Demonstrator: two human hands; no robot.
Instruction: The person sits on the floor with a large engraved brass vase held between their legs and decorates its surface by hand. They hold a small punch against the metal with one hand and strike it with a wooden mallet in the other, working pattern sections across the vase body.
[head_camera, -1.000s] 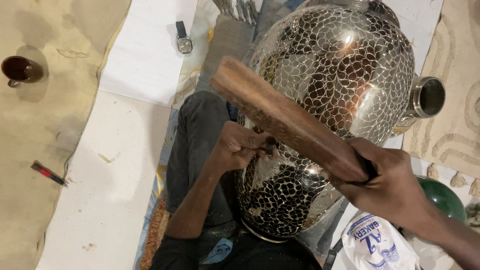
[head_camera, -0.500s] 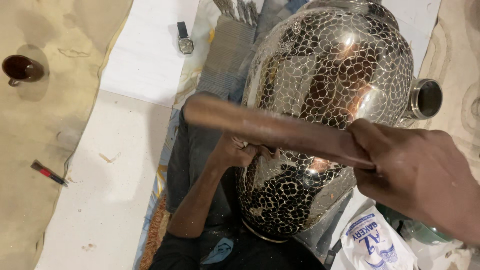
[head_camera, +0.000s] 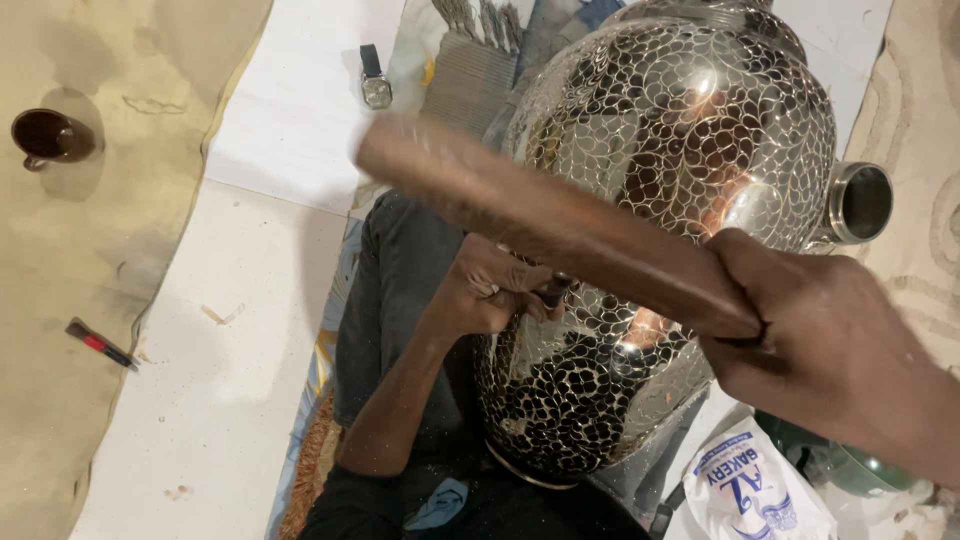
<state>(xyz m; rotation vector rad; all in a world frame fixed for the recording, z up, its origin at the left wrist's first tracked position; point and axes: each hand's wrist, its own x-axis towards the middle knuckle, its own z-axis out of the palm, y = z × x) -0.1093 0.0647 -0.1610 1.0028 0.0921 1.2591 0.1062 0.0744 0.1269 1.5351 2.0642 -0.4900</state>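
Note:
A large shiny metal vase (head_camera: 690, 150) with an engraved scale pattern lies on its side across my lap. My left hand (head_camera: 495, 290) is closed around a small dark chisel (head_camera: 552, 292), pressed against the vase's side. My right hand (head_camera: 815, 335) grips a long brown wooden mallet (head_camera: 540, 225), blurred with motion, held raised above the left hand and the chisel.
A wristwatch (head_camera: 374, 80) lies on the white sheet (head_camera: 260, 300) at the top. A dark cup (head_camera: 50, 137) stands at the far left on tan cloth. A red-and-black marker (head_camera: 100, 345) lies at the left. A printed plastic bag (head_camera: 750, 490) and a green object (head_camera: 850, 470) sit at the lower right.
The wooden mallet has swung upward and to the left, away from the chisel. My left hand stays pressed on the vase.

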